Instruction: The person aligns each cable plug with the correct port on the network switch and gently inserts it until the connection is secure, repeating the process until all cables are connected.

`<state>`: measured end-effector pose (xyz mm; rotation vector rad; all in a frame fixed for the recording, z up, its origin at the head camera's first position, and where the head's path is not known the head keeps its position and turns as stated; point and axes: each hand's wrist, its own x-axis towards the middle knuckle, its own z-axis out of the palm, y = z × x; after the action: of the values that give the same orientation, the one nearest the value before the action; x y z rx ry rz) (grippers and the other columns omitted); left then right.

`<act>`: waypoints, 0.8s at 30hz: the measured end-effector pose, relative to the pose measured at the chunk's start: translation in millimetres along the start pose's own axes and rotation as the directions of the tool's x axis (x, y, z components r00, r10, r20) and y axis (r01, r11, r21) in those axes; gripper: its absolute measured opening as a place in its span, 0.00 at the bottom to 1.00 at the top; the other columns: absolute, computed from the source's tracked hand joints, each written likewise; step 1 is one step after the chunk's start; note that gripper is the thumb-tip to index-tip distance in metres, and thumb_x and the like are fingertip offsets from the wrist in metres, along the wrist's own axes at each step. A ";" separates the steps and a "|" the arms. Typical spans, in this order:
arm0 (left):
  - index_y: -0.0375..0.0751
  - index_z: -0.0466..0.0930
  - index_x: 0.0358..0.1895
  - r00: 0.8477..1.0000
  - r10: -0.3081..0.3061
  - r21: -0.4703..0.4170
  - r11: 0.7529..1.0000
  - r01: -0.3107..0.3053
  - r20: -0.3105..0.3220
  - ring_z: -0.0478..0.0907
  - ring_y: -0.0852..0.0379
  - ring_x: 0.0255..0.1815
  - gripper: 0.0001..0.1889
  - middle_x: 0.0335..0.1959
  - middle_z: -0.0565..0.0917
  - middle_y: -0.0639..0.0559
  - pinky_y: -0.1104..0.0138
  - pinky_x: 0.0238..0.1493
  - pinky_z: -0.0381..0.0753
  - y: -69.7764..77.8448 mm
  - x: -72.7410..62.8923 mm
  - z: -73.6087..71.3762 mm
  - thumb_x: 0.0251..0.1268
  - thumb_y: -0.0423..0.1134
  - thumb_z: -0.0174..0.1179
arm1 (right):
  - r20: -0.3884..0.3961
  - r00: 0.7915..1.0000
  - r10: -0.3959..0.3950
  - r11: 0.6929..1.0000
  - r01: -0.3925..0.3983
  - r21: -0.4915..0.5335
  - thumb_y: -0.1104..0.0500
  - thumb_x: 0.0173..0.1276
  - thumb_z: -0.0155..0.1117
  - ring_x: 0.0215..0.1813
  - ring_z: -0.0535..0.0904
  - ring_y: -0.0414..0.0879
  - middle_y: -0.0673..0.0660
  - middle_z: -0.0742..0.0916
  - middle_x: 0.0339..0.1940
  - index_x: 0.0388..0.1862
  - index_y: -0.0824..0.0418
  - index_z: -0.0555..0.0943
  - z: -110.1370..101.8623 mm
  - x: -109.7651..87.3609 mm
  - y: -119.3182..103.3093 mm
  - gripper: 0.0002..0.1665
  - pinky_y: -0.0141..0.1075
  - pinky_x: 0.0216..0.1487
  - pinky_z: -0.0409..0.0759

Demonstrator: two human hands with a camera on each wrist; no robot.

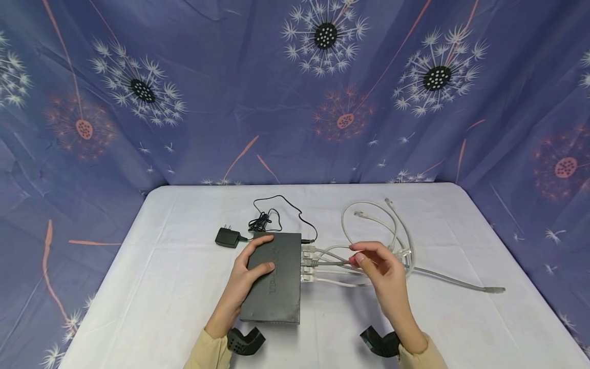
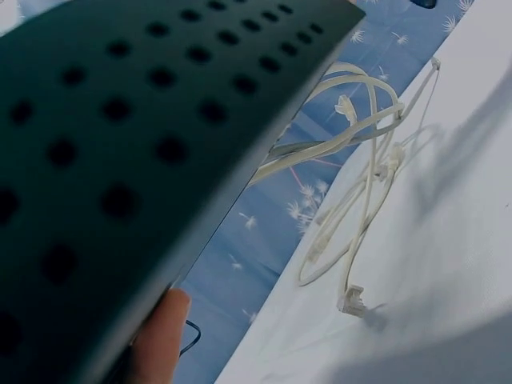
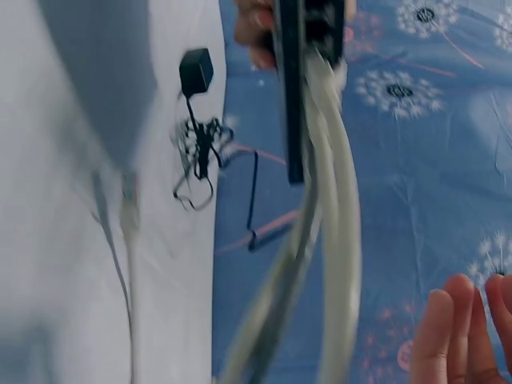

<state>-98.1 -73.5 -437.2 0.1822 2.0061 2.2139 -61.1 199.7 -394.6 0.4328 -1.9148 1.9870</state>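
A dark grey network switch [image 1: 281, 287] is held up off the table by my left hand [image 1: 246, 277], its thumb on the top face. The remaining left fingers are mostly hidden beneath or behind the box. Several network cables [image 3: 340, 200], whitish and grey, are plugged into the ports along the switch's right side. Just right of those ports, close to the cables, hovers my right hand [image 1: 384, 274]. Its fingers [image 3: 458, 328] are loosely bent, with nothing visible between them in the right wrist view. In the left wrist view, the vented face [image 2: 144, 136] of the switch fills the upper left.
A black power adapter [image 1: 228, 237] lies left of the switch, its bundled cord [image 1: 260, 223] leading to the switch's back. Loose plugs [image 1: 359, 213] lie on the white table [image 1: 184, 287], with a grey plug [image 1: 494, 290] far right. A patterned blue curtain [image 1: 207, 102] hangs behind.
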 end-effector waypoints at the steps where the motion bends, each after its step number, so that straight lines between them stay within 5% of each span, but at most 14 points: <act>1: 0.52 0.73 0.64 1.000 0.001 0.001 1.000 -0.001 0.000 0.70 0.47 0.53 0.29 0.60 0.71 0.47 0.56 0.53 0.66 -0.1 -0.2 0.0 0.57 0.30 0.62 | 0.000 1.000 0.009 1.000 -0.009 -0.012 0.77 0.66 0.54 0.38 0.82 0.47 0.57 0.84 0.39 0.45 0.80 0.77 -3.2 2.3 -1.0 0.09 0.34 0.40 0.80; 12: 0.52 0.73 0.64 1.000 0.003 0.010 1.000 -0.003 -0.005 0.70 0.47 0.54 0.29 0.61 0.71 0.47 0.56 0.53 0.66 -1.0 -1.9 -0.2 0.56 0.30 0.62 | -0.035 0.991 0.129 0.991 -0.130 -0.042 0.71 0.71 0.53 0.36 0.82 0.48 0.61 0.85 0.41 0.48 0.81 0.75 -41.5 27.1 -9.1 0.12 0.34 0.42 0.79; 24: 0.53 0.73 0.63 1.000 -0.022 0.010 1.000 0.022 -0.012 0.70 0.47 0.53 0.29 0.60 0.72 0.46 0.56 0.53 0.66 -1.6 -1.1 -0.6 0.57 0.31 0.62 | 0.065 0.978 0.200 0.976 -0.193 -0.098 0.63 0.76 0.49 0.42 0.82 0.44 0.54 0.84 0.47 0.55 0.74 0.74 -84.6 48.0 -9.1 0.17 0.32 0.45 0.78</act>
<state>-97.1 -74.1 -438.8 0.1472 2.0159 2.1973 -98.2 286.2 -368.5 0.3072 -2.1597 2.0187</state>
